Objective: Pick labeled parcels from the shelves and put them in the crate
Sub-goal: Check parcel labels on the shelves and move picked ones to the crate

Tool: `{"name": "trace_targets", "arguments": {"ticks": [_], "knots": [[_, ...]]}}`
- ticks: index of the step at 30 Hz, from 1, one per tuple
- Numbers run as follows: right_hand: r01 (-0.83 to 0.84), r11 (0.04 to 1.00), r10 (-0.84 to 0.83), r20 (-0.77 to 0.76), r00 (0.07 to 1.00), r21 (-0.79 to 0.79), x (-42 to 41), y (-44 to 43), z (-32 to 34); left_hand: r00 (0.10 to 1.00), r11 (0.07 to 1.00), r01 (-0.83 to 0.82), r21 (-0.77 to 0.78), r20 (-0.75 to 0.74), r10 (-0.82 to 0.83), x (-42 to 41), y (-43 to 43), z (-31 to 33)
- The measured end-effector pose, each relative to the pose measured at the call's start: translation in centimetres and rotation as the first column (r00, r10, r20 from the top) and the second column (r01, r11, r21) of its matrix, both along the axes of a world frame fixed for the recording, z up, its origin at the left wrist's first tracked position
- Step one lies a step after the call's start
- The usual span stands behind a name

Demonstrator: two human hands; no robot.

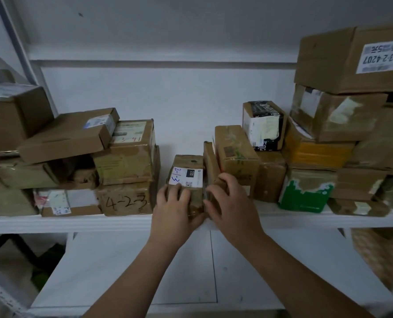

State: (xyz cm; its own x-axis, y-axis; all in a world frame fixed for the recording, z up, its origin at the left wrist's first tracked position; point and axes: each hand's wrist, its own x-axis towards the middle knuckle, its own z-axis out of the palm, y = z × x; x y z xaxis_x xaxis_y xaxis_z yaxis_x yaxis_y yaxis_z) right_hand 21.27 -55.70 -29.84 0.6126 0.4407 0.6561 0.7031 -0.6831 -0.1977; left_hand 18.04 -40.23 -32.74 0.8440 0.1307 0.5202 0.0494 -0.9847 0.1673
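A small brown parcel (187, 167) with a white label marked "2-1-3" stands on the white shelf (76, 222) at its middle. My left hand (175, 208) grips the parcel's front left side. My right hand (228, 203) is closed on a thin brown parcel (210, 165) that stands on edge just right of the first one. Both parcels rest on the shelf. No crate is in view.
Stacked cardboard boxes fill the shelf on both sides: a box marked "4-2-3" (126, 200) at the left, a green-and-white parcel (305, 193) and a tall stack with a box labelled "43-2-4207" (351, 60) at the right. A lower shelf (122, 271) lies beneath.
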Motion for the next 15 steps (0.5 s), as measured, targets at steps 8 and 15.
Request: {"name": "trace_targets", "arguments": {"ticks": [8, 15], "knots": [[-0.001, 0.992, 0.005, -0.032, 0.999, 0.13, -0.2, 0.4, -0.2, 0.953, 0.983, 0.135, -0.124, 0.287, -0.094, -2.7, 0.4, 0.8], [-0.014, 0.926, 0.048, -0.083, 0.995, 0.376, -1.5, 1.4, 0.5, 0.821, 0.952, 0.278, -0.129, 0.546, -0.165, -4.3, 0.5, 3.3]]}}
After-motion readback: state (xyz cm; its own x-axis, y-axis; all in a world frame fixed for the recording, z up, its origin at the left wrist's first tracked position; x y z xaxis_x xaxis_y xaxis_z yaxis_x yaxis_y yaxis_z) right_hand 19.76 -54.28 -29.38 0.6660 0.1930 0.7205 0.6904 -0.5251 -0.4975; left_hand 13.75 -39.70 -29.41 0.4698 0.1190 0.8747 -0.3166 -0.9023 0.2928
